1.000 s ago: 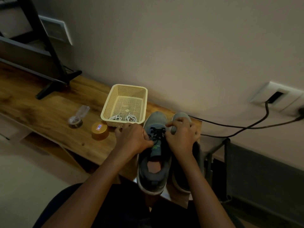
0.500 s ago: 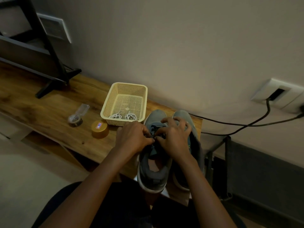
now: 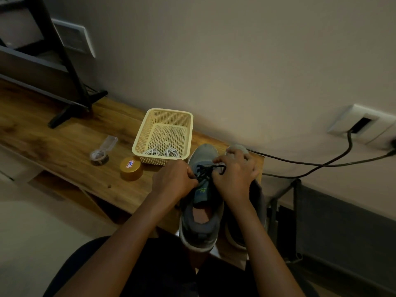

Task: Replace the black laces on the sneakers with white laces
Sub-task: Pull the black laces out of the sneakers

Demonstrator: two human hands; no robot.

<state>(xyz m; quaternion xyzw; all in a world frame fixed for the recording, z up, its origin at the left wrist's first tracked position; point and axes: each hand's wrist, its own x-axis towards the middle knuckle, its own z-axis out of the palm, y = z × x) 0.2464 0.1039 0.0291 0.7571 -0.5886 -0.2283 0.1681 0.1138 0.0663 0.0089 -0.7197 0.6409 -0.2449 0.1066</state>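
Sneakers [image 3: 201, 229] stand right of the basket [image 3: 143, 133] — spare laces [image 3: 171, 152] inside — cap [image 3: 130, 171] and tape [image 3: 99, 156] to its left.

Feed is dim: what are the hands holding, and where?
Left hand and right hand each pinch the thin black lace of the grey sneaker from opposite sides.

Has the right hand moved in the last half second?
Yes. The right hand has shifted right, away from the basket, drawing the black lace out.

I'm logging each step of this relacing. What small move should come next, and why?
Probably draw the black lace out of the next eyelets. The left hand and right hand both pinch it over the sneaker beside the basket. It looks loosened yet threaded, and the white laces lie in the basket.
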